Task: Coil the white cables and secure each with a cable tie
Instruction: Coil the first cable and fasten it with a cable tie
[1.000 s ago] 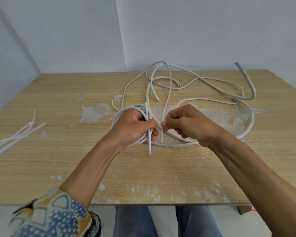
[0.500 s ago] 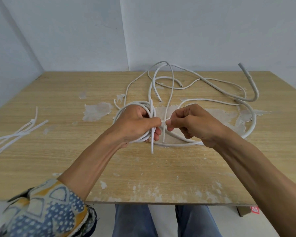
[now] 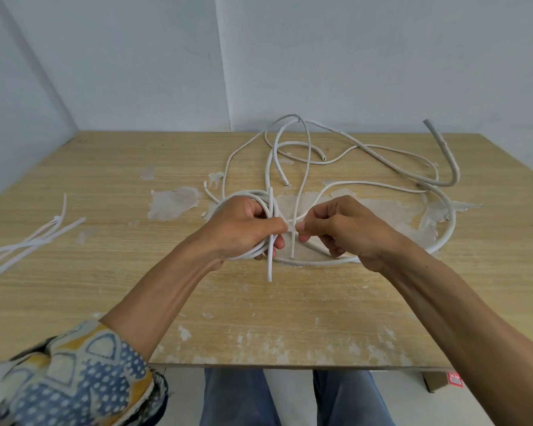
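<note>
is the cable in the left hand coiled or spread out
Coiled: the left hand grips the white cable gathered into stacked loops. The right hand pinches a cable tie beside it; fastened or not, cannot tell.

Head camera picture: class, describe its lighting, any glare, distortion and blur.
Head view: soft, even light, no glare, faint shadows beside the loose cables on the table; head view: wide-angle stretch swells the forearms toward the bottom corners; the patterned sleeve looks slightly blurred.
</note>
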